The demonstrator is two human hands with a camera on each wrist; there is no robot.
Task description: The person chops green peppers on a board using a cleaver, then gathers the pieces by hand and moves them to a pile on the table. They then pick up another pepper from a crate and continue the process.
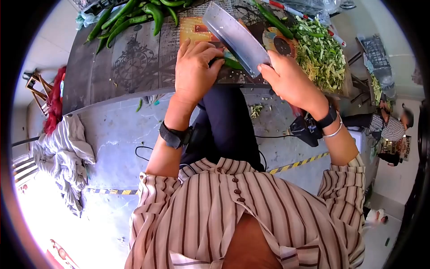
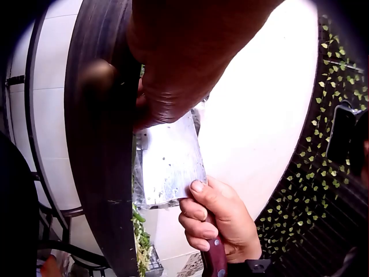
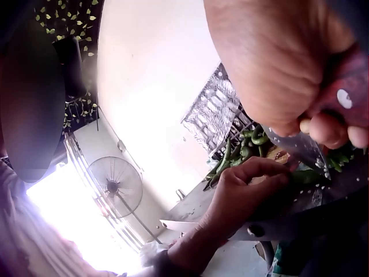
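My right hand [image 1: 293,83] grips a cleaver [image 1: 237,39] by its dark red handle [image 2: 214,258], the thumb lying at the base of the blade. The wide steel blade slants over the table's near edge. Under its lower end lies a green chili pepper [image 1: 233,63], which my left hand [image 1: 195,71] holds on the tabletop with thumb and fingers. In the right wrist view the blade's edge is right at this pepper [image 3: 307,177], with small pale seeds around it. The left fingers partly hide the pepper.
Whole green peppers [image 1: 130,20] are piled at the table's far left. A heap of chopped pepper [image 1: 322,56] covers its right end, with a long pepper [image 1: 273,19] beside it. Scraps [image 1: 255,110] lie on the floor. A person [image 1: 394,125] is off to the right.
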